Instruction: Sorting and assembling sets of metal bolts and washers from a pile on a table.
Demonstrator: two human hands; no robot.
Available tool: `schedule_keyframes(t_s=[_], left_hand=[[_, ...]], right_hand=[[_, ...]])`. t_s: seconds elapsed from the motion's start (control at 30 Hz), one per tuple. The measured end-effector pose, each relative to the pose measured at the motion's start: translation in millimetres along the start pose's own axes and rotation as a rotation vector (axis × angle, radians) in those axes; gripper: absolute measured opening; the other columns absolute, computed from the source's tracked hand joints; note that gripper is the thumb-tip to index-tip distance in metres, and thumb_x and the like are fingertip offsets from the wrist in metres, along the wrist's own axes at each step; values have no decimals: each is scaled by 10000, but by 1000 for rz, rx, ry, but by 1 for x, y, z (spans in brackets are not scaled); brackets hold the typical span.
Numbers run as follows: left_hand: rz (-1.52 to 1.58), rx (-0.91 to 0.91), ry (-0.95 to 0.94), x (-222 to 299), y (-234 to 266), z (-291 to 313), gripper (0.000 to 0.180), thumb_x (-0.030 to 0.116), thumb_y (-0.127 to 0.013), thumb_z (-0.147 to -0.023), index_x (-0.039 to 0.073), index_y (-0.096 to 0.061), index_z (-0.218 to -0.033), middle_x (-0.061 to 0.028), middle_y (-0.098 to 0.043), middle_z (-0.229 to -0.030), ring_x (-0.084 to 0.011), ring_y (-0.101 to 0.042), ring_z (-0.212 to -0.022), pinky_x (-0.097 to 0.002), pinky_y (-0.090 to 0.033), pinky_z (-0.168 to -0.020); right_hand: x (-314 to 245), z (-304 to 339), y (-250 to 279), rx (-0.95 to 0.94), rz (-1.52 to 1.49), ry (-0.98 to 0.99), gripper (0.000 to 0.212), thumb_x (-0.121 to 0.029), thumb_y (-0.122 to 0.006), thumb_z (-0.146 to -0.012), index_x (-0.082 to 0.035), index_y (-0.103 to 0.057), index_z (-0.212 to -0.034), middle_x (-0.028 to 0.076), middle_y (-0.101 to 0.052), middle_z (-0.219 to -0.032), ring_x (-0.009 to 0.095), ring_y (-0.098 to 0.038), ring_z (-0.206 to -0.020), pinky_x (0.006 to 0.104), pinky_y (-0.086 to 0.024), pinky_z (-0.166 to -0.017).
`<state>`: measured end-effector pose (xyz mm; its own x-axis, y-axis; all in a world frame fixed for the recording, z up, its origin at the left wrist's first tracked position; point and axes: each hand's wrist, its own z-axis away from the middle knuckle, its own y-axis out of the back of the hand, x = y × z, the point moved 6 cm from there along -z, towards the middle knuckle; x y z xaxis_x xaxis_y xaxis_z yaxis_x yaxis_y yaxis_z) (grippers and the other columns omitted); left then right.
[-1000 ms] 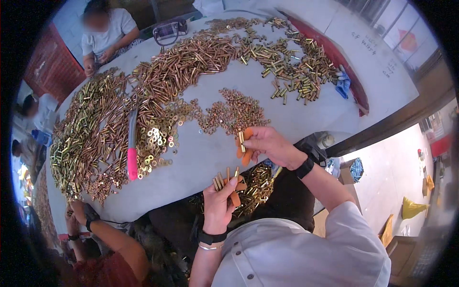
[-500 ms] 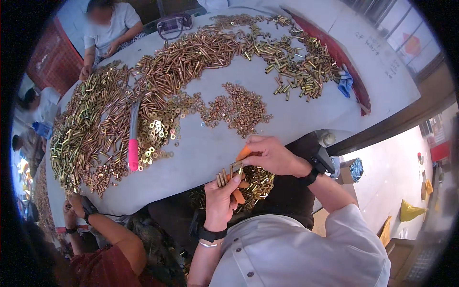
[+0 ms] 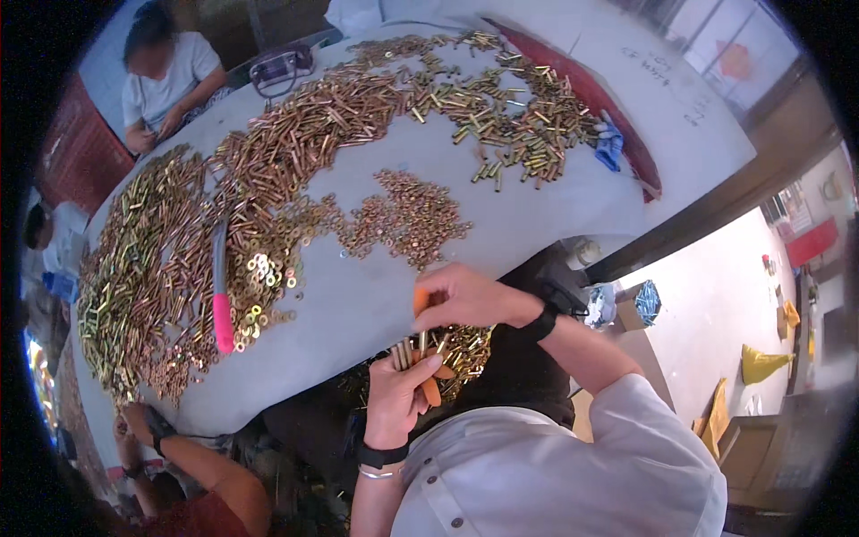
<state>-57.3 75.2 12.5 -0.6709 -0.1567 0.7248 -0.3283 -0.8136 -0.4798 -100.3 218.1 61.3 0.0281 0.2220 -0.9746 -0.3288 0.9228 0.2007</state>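
Note:
My left hand [image 3: 394, 403] is closed around several slim brass-coloured metal tubes [image 3: 403, 354], their ends sticking up past the thumb. Just above them, my right hand [image 3: 470, 297] has its fingers bent down over the end of one tube; whether a small part sits between the fingertips is hidden. Orange finger covers [image 3: 420, 302] are on fingers of both hands. Below the hands, a heap of shiny brass-coloured tubes [image 3: 470, 353] lies at my lap, partly hidden by my left hand.
On the grey table [image 3: 335, 313] lie a heap of nuts [image 3: 416, 219], flat washers [image 3: 262, 273], and long piles of metal tubes [image 3: 309, 125]. A pink-handled tool [image 3: 222, 322] rests by the washers. A blue glove [image 3: 608, 143] lies far right. Co-workers sit at the left and back.
The whole view has shifted, so the table's contents sit further left. My right hand's fingers have turned more downward over the tubes. My left hand keeps its hold.

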Motion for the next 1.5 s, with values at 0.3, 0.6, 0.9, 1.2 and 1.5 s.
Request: schedule_keyframes(t_s=[0.3, 0.6, 0.9, 1.2, 1.5], left_hand=[[89, 41, -95, -1, 0, -10, 185, 111, -681, -821, -28, -634, -933, -122, -662, -696, -64, -480, -378, -180, -275, -306], [7, 31, -26, -7, 1, -15, 200, 121, -670, -834, -41, -645, -948, -111, -660, -689, -55, -453, -365, -176, -258, -305], [35, 18, -45, -4, -3, -11, 186, 114, -659, -840, -49, -639, -928, -123, -657, -698, -63, -455, -384, -185, -297, -338], [46, 9, -29, -4, -2, -2, 164, 119, -671, -837, -24, -654, -916, -93, -659, -688, -46, -446, -388, -180, -273, -323], [-2, 28, -46, -8, 8, -2, 178, 88, -668, -831, -49, -629, -937, -95, -660, -757, -128, -618, -602, -209, -439, -471]], right_hand=[[40, 10, 44, 352, 196, -47, 198, -215, -671, -818, -22, -648, -859, 21, -551, -754, 88, -527, -687, 251, -432, -600], [67, 12, 211, 959, 1123, -256, 340, -189, -663, -735, 21, -578, -988, 207, -629, -791, 356, -622, -780, 425, -490, -680], [53, 23, 130, 557, -268, -152, 242, -67, -602, -834, -21, -584, -1071, 75, -652, -809, 181, -659, -682, 277, -526, -601], [2, 23, 41, 289, -390, -39, 330, -24, -590, -838, -11, -549, -1165, 64, -636, -870, 145, -645, -755, 248, -515, -656], [-21, 19, 6, 81, 287, 136, 182, -38, -656, -774, -22, -653, -956, 23, -551, -811, 108, -523, -719, 243, -417, -624]])
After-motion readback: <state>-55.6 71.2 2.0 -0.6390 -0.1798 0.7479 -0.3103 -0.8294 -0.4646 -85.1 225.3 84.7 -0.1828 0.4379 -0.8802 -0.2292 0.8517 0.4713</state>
